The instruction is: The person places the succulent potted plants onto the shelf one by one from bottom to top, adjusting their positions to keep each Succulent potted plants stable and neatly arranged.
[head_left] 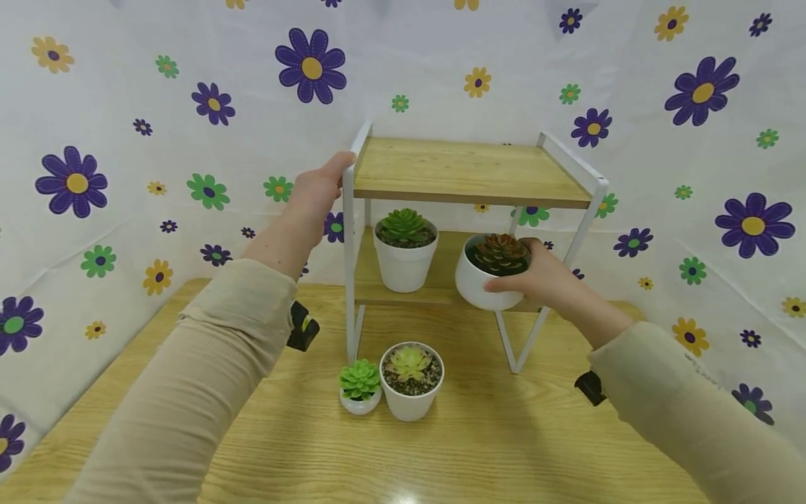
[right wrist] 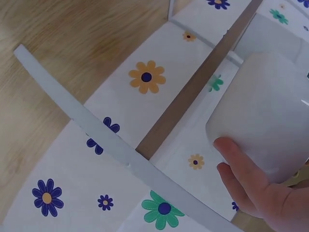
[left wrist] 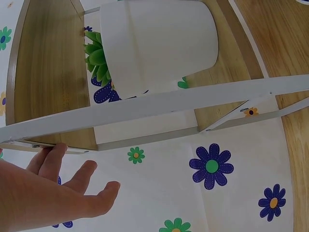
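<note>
Flower-print sheeting (head_left: pixel 252 42) stood behind a wood-grain bench (head_left: pixel 290 448). Head view: left hand (head_left: pixel 315 199) at 10 o'clock, fingers loosely spread against the rack's (head_left: pixel 349 280) upper side frame, no wrap visible. Right hand (head_left: pixel 540 276) at 3, curled round a white pot with a reddish succulent (head_left: pixel 476 280), thumb in front. Pot sat at the lower shelf's (head_left: pixel 447 259) right end, overlapping its front edge; couldn't tell if the base touched. Going in or out, I judged it needed a level pot, base clear of the shelf lip, left hand bracing. Obstacles around that pot: top board (head_left: pixel 472 168) at 12, right front post (head_left: pixel 576 241) at 2, green succulent pot (head_left: pixel 404 269) at 9–10. Bench, 7–8 o'clock: pale succulent pot (head_left: pixel 409 402), small green plant (head_left: pixel 360 381) just beside it at 9.
</note>
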The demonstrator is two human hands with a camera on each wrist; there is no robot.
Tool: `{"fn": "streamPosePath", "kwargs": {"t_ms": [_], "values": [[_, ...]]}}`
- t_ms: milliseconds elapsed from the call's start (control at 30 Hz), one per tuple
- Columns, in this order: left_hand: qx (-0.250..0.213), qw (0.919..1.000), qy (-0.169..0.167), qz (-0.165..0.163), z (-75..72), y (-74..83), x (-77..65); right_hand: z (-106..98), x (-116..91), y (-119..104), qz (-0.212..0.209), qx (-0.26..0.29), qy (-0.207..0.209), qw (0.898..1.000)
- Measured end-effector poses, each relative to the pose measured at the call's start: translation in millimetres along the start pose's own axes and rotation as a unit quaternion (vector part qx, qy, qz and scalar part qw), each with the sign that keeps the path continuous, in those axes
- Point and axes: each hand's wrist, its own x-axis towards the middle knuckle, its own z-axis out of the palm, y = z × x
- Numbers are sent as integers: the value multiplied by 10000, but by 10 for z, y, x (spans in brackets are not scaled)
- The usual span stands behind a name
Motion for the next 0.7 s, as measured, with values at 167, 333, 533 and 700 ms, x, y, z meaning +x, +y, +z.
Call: {"fn": "streamPosePath", "kwargs": {"t_ms": [167, 333, 533, 700], "values": [[20, 10000, 20, -33, 11, -1, 1, 21, 138, -4, 154, -38, 71, 9998], [10, 10000, 28, -68, 14, -10, 6, 47, 248, 33, 271, 44, 91, 9996], [-15, 10000, 27, -25, 13, -13, 2, 77, 320, 83, 350, 250, 53, 9991], [-12, 10000, 32, 4, 4, -4, -3, 98, 365, 118, 338, 513, 39, 9981]]}}
